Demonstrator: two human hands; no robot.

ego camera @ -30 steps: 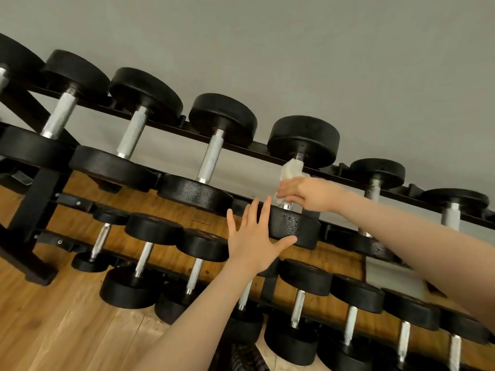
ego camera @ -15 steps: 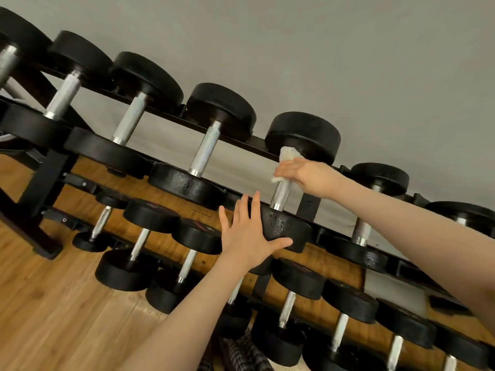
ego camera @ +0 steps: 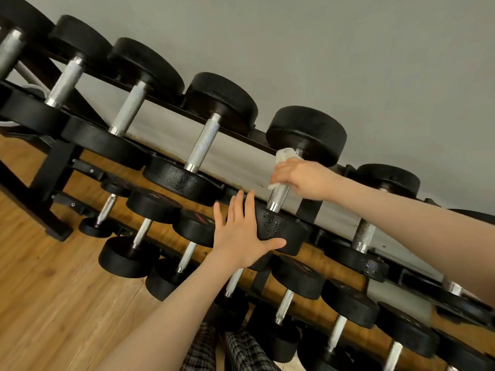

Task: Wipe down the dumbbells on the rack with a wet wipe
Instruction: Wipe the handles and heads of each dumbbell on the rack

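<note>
— Where the wooden floor (ego camera: 53, 303) runs under the frame, far left: black rack (ego camera: 57, 167), tilted in view, upper tier loaded with big dumbbells, knurled steel handles angled up toward the grey wall (ego camera: 348, 62).
— And lower down?
— Smaller dumbbells on the tier beneath, handles paler, discs black.
— Moving toward the middle?
— Left hand (ego camera: 241, 236) flat against the near disc of the dumbbell (ego camera: 284, 228) being cleaned, fingers straight and slightly spread, thumb stretched out along the disc's lower edge. Speckled sheen on that disc face, possibly moisture, hard to say at this angle.
— Further right?
— Right hand (ego camera: 300, 178) wrapped round the upper part of that same dumbbell's handle, fingers curled tight on the wet wipe (ego camera: 285, 155), white and crumpled, bunched between palm and steel, one end poking out just under the far disc. Bare handle showing below the fist.
— Past that?
— Next dumbbell (ego camera: 375, 210) just beside, partly hidden behind the right forearm. Checked fabric (ego camera: 235, 352) at the bottom edge.
</note>
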